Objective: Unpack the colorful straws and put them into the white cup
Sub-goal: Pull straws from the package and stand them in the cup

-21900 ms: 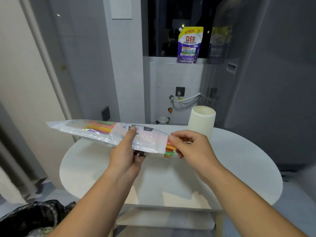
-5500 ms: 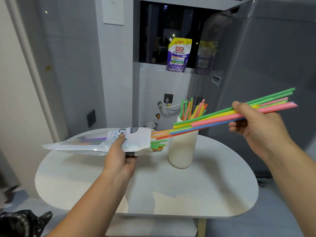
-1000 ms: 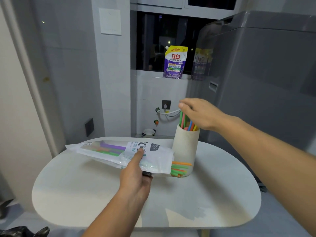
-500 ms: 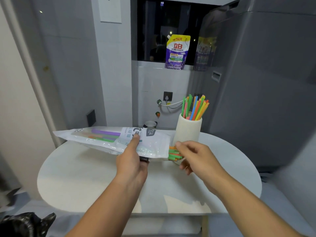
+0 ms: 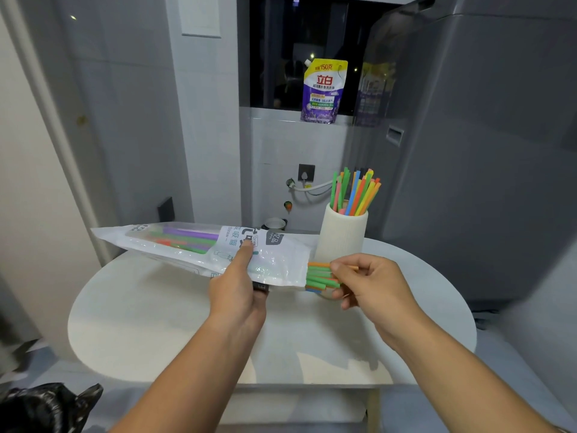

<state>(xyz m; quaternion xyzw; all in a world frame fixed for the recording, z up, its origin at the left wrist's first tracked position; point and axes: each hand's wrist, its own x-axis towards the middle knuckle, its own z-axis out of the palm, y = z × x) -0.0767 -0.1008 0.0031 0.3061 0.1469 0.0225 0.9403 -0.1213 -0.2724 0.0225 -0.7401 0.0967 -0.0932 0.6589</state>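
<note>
My left hand [image 5: 239, 292] grips a white plastic straw bag [image 5: 193, 248] level above the table, thumb on top. Green, orange and blue straw ends [image 5: 320, 276] stick out of the bag's open right end. My right hand [image 5: 371, 284] has its fingers curled round those ends. More purple, green and orange straws show through the bag's clear left part. The ribbed white cup [image 5: 342, 237] stands just behind, at the table's back right, with several colorful straws [image 5: 354, 192] upright in it.
The round white table [image 5: 156, 332] lies under both hands. A large grey appliance [image 5: 484, 151] stands right behind the cup. A purple detergent pouch [image 5: 323, 92] sits on the window ledge. A black trash bag [image 5: 40, 407] is at the lower left.
My right hand left the cup, where it dropped straws, came down to the bag's open end and closed its fingers on the protruding straws. My left hand keeps holding the bag.
</note>
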